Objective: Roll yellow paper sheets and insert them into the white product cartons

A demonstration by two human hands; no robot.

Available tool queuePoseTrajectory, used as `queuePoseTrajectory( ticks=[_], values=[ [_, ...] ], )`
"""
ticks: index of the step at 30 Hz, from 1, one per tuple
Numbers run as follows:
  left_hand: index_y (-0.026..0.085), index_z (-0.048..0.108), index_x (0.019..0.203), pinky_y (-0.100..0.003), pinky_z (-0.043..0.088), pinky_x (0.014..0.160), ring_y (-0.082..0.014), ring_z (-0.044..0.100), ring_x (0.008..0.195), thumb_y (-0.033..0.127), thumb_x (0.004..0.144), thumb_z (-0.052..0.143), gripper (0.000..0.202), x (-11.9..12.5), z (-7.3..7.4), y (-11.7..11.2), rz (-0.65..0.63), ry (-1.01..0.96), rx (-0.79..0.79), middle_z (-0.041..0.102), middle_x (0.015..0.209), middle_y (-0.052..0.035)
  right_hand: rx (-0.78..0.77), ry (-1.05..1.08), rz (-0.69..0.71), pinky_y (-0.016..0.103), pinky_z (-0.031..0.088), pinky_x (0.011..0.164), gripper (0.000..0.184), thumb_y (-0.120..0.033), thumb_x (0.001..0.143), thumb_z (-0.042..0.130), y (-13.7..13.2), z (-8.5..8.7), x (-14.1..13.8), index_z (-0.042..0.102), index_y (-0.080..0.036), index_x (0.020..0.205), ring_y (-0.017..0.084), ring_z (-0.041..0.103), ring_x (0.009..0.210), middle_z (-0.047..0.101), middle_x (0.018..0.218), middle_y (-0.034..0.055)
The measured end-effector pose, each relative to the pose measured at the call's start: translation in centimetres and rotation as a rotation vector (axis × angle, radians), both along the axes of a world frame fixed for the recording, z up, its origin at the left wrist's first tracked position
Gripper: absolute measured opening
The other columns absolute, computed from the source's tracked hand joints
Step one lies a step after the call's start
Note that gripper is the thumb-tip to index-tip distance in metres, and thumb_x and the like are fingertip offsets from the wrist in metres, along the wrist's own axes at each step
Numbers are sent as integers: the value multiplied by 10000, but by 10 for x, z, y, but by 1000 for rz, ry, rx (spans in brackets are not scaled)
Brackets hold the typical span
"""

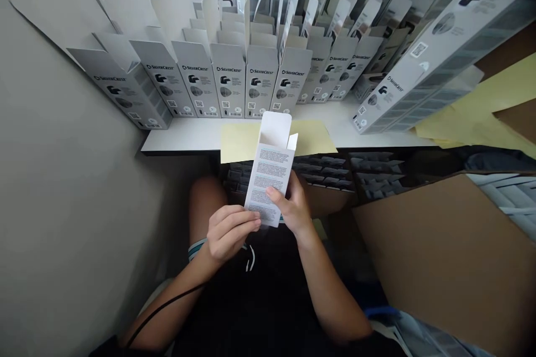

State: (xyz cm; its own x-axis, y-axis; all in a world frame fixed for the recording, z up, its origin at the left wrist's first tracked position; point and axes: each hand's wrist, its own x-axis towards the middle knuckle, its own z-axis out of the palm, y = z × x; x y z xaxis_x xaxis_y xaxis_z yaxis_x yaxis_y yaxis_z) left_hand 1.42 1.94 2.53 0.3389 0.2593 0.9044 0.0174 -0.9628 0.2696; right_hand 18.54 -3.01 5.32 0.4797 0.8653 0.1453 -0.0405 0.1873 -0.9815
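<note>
Fingers of both hands are closed on a white printed carton, the left hand pinching its lower end and the right hand wrapped around its side, holding it up above the person's dark-clothed lap, just in front of the desk. It looks likely to handle as very light, thin card: stiff enough while squared up, yet easily creased if squeezed across its faces, so the surest hold would be along the folded long edges, well away from the open end (those flaps look like the flimsiest part). The far end stands open with its white flaps raised, and the panel facing the camera carries columns of small grey text. Beyond it a pale yellow sheet lies on the desk, a long row of similar SilverCrest cartons stands with open tops behind that, and a brown cardboard box sits to the right.
</note>
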Motion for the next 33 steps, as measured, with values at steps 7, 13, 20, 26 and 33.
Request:
queuePoseTrajectory(
  ticks=[7, 13, 20, 26, 33],
  values=[
    [199, 748, 1075, -306, 623, 702, -173, 729, 851, 93, 865, 733, 235, -2, -6, 4, -58, 68, 13, 818, 964, -28, -16, 27, -2, 470, 566, 929, 532, -497, 776, 779, -2, 2, 2, 594, -244, 1205, 298, 685, 1058, 728, 1148, 84],
    [218, 749, 1097, -309, 630, 701, -175, 725, 867, 111, 881, 724, 242, -4, -5, 6, -63, 116, 22, 820, 972, -20, -8, 29, -9, 479, 563, 914, 516, -479, 790, 773, -2, -1, 4, 594, -249, 1217, 304, 686, 1046, 726, 1149, 85],
    [217, 747, 1118, -333, 633, 707, -187, 729, 882, 124, 896, 713, 244, -8, -12, 11, -54, 159, 23, 820, 1005, -31, -6, 20, -19, 460, 576, 879, 519, -497, 783, 766, -1, -7, 7, 590, -250, 1204, 292, 690, 1019, 730, 1107, 76],
    [231, 752, 1083, -343, 588, 706, -191, 723, 882, 124, 881, 732, 230, -10, -7, 14, -55, 186, 36, 821, 1003, -18, -2, 47, -12, 460, 576, 875, 509, -489, 792, 769, -1, -10, 9, 593, -256, 1209, 279, 694, 993, 736, 1107, 69],
    [277, 760, 994, -422, 452, 864, -185, 697, 844, 191, 922, 699, 128, -4, 3, 10, -3, 178, 55, 828, 904, 14, 13, 70, -14, 453, 565, 893, 499, -474, 790, 776, -1, -11, 11, 601, -258, 1204, 282, 691, 1024, 733, 1122, 63]
  ],
)
